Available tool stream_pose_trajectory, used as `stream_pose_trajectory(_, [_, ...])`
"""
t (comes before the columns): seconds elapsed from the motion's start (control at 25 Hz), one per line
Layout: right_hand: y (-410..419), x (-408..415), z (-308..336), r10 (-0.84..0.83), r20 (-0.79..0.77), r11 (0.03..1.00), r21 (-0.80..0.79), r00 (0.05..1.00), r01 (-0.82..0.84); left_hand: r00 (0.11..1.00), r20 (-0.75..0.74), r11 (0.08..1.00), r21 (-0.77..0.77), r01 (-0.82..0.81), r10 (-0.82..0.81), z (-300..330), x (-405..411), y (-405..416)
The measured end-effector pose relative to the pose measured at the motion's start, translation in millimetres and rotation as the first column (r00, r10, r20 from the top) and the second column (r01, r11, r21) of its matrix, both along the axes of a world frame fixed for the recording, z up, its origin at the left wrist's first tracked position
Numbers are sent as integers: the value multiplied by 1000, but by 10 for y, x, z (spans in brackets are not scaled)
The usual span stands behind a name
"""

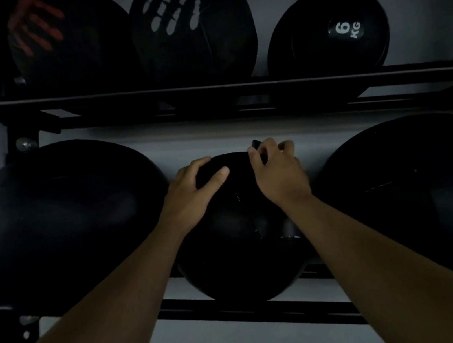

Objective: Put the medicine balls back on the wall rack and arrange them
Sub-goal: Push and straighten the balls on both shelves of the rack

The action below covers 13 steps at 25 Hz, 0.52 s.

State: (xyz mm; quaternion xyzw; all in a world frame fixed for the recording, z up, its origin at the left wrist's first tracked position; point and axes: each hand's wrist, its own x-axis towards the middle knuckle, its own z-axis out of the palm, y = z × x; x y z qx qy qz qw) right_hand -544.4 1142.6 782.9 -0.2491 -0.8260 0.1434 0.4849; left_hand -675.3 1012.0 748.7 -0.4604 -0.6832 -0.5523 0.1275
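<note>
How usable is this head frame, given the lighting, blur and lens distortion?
Head view: very dim, so the middle ball under both hands (left hand, right hand) shows almost no surface detail; only the 6 KG ball has a legible marking; rack rails bow from wide-angle distortion; edges slightly soft.

The picture is very dim and underexposed, with a cold grey tone. The black balls almost merge with the black wall rack (206,91), so their edges are hard to see. A weak sheen lies on the big ball (57,216) below the left end of the rack's upper bar, and no clear light source shows. The white "6 KG" print on the small ball (328,33) above the bar is readable but soft. The whole frame is slightly blurred and grainy. The wide lens bends the rack's bars, more strongly toward the edges. The wall (214,140) behind the rack looks flat grey.
</note>
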Motion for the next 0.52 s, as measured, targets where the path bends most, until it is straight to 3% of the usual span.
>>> stream_pose_trajectory(0.24, [-195,269,-472,10,70,989,143,998,-20,992,-68,991,-76,-109,104,95,-17,72])
stream_pose_trajectory(0.52, [37,131,137,119,222,993,-8,968,-121,984,94,981,-135,-136,149,335,-76,222])
